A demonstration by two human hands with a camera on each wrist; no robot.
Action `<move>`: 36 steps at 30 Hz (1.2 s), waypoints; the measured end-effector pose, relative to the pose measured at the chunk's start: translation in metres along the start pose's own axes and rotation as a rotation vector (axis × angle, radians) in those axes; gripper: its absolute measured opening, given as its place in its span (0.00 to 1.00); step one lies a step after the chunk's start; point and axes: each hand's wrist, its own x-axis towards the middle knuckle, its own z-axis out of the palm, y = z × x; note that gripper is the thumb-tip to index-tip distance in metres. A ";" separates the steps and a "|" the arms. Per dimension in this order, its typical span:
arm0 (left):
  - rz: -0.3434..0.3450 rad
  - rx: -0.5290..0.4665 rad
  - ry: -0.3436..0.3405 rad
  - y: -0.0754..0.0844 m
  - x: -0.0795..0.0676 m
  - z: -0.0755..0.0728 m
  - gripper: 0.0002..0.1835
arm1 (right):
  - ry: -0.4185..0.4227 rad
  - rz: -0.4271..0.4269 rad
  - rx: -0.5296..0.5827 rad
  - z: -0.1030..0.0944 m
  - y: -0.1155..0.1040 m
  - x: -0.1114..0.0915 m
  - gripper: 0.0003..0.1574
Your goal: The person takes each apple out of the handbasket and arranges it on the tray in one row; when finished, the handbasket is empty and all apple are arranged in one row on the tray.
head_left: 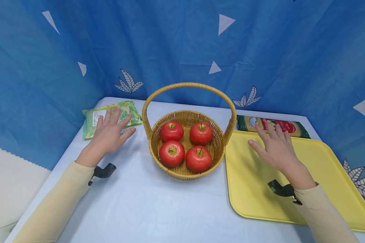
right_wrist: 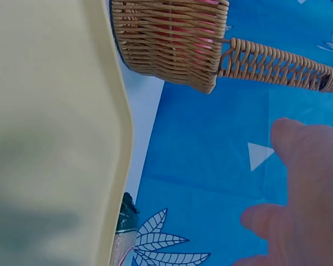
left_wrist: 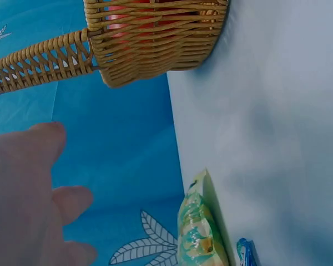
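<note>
A wicker basket [head_left: 187, 176] with a tall arched handle stands mid-table, holding several red apples [head_left: 198, 158]. To its left my left hand [head_left: 108, 134] hovers with fingers spread, nearest a green snack packet [head_left: 130, 111]; nothing is in its grasp. My right hand [head_left: 276, 148] hangs above a yellow tray [head_left: 249, 199], its fingers also spread and holding nothing. Behind the tray lies a long pasta-like packet [head_left: 292, 127] with a red label and dark green ends. Both wrist views show the basket's woven side [left_wrist: 155, 47] beyond the fingers.
A blue curtain [head_left: 182, 50] with white triangles and leaf prints hangs behind and beside the table. The white tabletop [head_left: 158, 209] extends in front of the basket. Dark camera mounts [head_left: 103, 171] sit at both wrists. The basket's handle rises well above its rim.
</note>
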 end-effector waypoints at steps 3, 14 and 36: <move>0.008 0.005 0.002 0.001 0.000 0.001 0.37 | -0.002 -0.001 -0.002 0.001 -0.002 -0.001 0.53; 0.053 -0.059 -0.014 0.006 -0.002 0.004 0.39 | 0.024 -0.034 0.006 0.003 -0.013 -0.006 0.50; 0.148 -0.415 -0.061 0.016 0.002 0.032 0.41 | 0.025 -0.238 0.015 -0.001 -0.049 -0.027 0.44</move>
